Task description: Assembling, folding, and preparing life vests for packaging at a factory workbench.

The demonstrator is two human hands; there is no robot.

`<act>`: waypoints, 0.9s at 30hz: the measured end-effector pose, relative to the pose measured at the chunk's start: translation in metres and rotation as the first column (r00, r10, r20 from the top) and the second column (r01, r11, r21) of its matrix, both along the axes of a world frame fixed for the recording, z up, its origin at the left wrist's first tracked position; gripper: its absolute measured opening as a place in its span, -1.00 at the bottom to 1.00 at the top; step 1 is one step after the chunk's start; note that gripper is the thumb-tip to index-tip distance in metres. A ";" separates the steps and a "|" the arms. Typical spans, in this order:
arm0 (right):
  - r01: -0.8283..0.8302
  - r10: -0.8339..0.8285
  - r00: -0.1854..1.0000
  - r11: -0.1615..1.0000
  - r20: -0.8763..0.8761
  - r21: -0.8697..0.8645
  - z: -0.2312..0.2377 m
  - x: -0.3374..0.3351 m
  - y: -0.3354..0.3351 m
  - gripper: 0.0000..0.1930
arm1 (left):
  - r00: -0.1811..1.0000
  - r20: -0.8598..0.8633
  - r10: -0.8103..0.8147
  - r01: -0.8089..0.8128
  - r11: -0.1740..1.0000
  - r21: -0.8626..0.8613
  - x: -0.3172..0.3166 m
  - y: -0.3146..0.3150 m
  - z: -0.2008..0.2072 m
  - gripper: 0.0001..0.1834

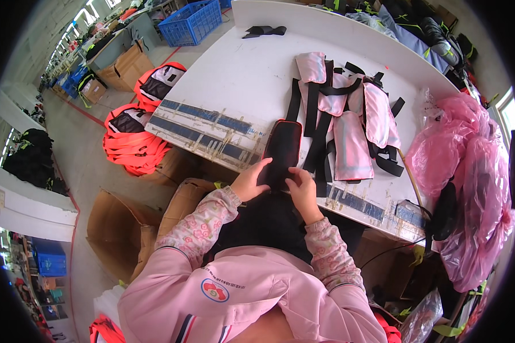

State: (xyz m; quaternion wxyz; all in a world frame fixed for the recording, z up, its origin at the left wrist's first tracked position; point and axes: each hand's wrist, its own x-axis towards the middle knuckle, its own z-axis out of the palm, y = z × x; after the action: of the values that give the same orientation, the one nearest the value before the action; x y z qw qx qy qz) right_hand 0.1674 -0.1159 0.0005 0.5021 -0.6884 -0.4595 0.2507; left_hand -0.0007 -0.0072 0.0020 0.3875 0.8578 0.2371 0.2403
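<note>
A long black padded piece [283, 148] with a rounded top and red edging lies at the table's front edge, its lower end toward me. My left hand [249, 180] grips its left side, thumb and forefinger spread along the edge. On its lower right side, my right hand [302, 191] pinches the edge with thumb and bent fingers. The other fingers of both hands are partly hidden. Just right of the piece lie several pink-and-grey sewn pouches [352, 143] with black webbing straps [316, 143], heaped together.
The white table [234, 74] has worn tape along its front and a raised back edge. A black strip [264, 31] lies far left. Orange bags [133, 134] are stacked on the left, near a cardboard box [117, 223]. Pink plastic bags [466, 166] hang at the right.
</note>
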 end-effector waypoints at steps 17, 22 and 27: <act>0.136 -0.199 0.943 0.963 0.267 0.234 -0.002 0.000 0.015 -0.81 | 0.983 0.138 0.125 -0.092 0.969 -0.228 0.020 -0.004 -0.014 -0.46; 0.242 -0.230 0.962 0.968 -0.145 0.071 -0.015 0.004 0.018 -0.89 | 0.960 0.082 0.267 -0.262 0.963 -0.066 0.038 -0.015 -0.021 -0.52; 0.223 -0.182 0.961 0.956 -0.209 0.191 0.000 -0.011 0.025 -0.90 | 0.888 0.186 0.421 -0.273 0.807 -0.524 0.038 -0.015 -0.022 -0.67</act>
State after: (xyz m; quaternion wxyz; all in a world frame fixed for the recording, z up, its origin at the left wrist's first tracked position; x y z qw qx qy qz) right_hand 0.1563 -0.0907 0.0005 0.6375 -0.6473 -0.3605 0.2113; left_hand 0.0368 -0.0221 -0.0195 0.5687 0.6292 0.3838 0.3651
